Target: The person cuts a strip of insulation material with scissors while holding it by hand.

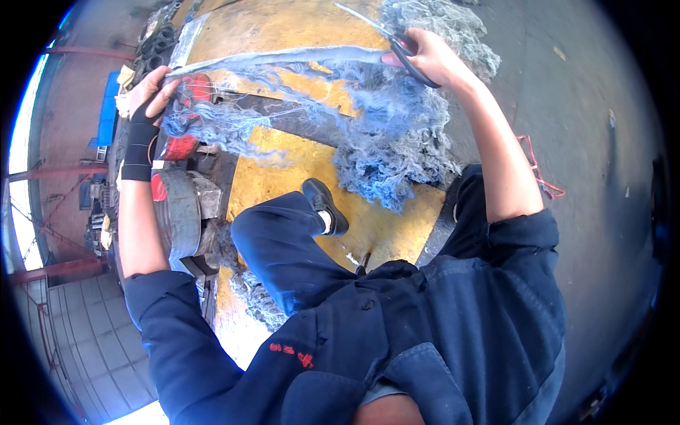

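Between my two hands a pale blue-grey fabric strip (297, 55) is stretched, with loose blue threads (219, 120) hanging from its lower edge. My left hand (150, 93), wearing a black wrist wrap (139, 149), grips the strip's left end. At the other end my right hand (431, 58) pinches the strip and also holds scissors (404, 53) with black handles, their blades pointing up and left. Below the right hand, a mass of tangled blue and grey fibre (397, 149) reaches down onto a yellow sheet.
A worn yellow sheet (283, 166) lies under my feet. Grey fluffy fibre (453, 32) is heaped beyond my right hand. On the left stand a round dark metal part (178, 212) and red pieces (180, 147). A red cord (542, 173) lies on the grey floor at right.
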Demonstrator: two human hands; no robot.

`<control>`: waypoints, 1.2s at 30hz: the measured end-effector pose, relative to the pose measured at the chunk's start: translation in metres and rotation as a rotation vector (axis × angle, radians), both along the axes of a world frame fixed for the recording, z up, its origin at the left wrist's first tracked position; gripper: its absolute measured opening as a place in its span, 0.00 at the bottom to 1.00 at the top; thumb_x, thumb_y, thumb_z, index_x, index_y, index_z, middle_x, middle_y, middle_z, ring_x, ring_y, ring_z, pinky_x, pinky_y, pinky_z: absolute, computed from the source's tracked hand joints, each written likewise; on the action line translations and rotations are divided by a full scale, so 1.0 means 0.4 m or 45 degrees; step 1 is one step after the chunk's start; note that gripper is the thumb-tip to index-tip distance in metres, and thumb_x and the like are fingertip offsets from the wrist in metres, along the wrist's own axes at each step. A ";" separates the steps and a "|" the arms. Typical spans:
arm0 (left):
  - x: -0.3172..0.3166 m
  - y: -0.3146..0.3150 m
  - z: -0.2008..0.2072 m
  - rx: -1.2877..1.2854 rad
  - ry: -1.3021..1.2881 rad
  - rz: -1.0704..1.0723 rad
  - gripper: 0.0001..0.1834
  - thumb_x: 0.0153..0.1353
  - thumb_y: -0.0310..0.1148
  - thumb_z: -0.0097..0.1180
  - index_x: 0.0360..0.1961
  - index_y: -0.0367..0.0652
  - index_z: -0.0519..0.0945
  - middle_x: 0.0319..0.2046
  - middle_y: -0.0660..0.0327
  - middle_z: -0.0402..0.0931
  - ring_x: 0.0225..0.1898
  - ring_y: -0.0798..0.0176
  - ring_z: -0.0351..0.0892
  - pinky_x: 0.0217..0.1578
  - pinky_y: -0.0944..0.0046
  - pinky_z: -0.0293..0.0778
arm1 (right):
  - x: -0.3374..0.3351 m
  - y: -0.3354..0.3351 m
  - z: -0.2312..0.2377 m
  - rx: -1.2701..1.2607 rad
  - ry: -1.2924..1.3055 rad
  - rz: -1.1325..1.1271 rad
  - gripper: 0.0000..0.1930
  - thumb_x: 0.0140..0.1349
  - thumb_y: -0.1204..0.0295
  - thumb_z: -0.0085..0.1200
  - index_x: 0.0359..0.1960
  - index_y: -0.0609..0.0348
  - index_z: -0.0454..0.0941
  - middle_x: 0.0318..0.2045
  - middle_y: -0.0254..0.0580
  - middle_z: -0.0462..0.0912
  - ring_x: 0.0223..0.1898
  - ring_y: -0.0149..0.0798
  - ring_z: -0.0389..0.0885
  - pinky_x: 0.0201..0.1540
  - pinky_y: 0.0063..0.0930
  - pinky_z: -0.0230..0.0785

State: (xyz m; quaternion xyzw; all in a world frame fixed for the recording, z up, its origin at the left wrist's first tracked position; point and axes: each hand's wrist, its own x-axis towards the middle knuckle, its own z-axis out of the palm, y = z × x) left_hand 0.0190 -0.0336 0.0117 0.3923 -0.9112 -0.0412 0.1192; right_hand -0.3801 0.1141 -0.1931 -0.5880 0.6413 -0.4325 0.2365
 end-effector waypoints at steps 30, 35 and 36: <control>-0.160 0.079 -0.699 0.962 0.537 0.074 0.41 0.43 0.44 0.69 0.56 0.34 0.68 0.55 0.47 0.68 0.58 0.54 0.66 0.57 0.60 0.62 | 0.146 -0.071 -0.059 0.486 -0.142 0.306 0.12 0.44 0.72 0.64 0.30 0.63 0.75 0.24 0.32 0.76 0.29 0.27 0.72 0.35 0.22 0.64; -0.278 0.169 -0.632 1.363 0.748 -0.185 0.31 0.49 0.32 0.65 0.54 0.34 0.69 0.51 0.53 0.72 0.55 0.61 0.68 0.56 0.63 0.62 | 0.187 -0.075 -0.048 0.535 -0.335 0.386 0.14 0.44 0.73 0.65 0.32 0.64 0.75 0.27 0.34 0.78 0.32 0.26 0.73 0.39 0.20 0.65; -0.283 0.179 -0.620 1.452 0.800 -0.153 0.30 0.49 0.31 0.65 0.53 0.34 0.70 0.49 0.54 0.72 0.53 0.62 0.69 0.54 0.64 0.64 | 0.191 -0.077 -0.052 0.525 -0.387 0.402 0.15 0.44 0.73 0.65 0.32 0.64 0.75 0.28 0.35 0.78 0.33 0.26 0.74 0.40 0.20 0.65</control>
